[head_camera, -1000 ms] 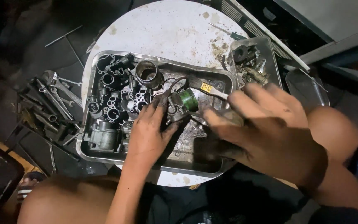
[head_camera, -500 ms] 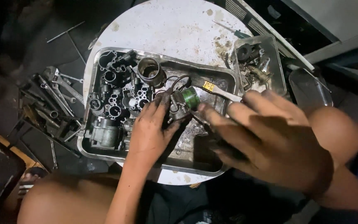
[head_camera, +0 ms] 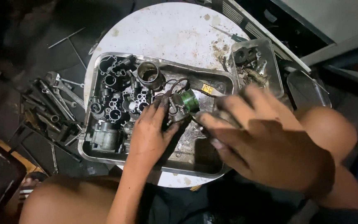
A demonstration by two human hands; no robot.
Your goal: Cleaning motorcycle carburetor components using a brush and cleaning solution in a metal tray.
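On the dark floor at far left, wrenches (head_camera: 59, 93) and loose hand tools lie scattered. To their right stands a round white counter (head_camera: 166, 33), stained and rusty, carrying a greasy metal tray (head_camera: 212, 79) packed at its left with a carburettor body (head_camera: 121, 99) and a metal cup (head_camera: 149, 75). The left hand (head_camera: 148, 135) has its grip clamped on a small part with a green coil (head_camera: 185, 103) mid-tray. The right hand (head_camera: 266, 145), blurred, fingers spread apart, hovers just beside it. A smaller parts tray (head_camera: 270, 54) sits far right.
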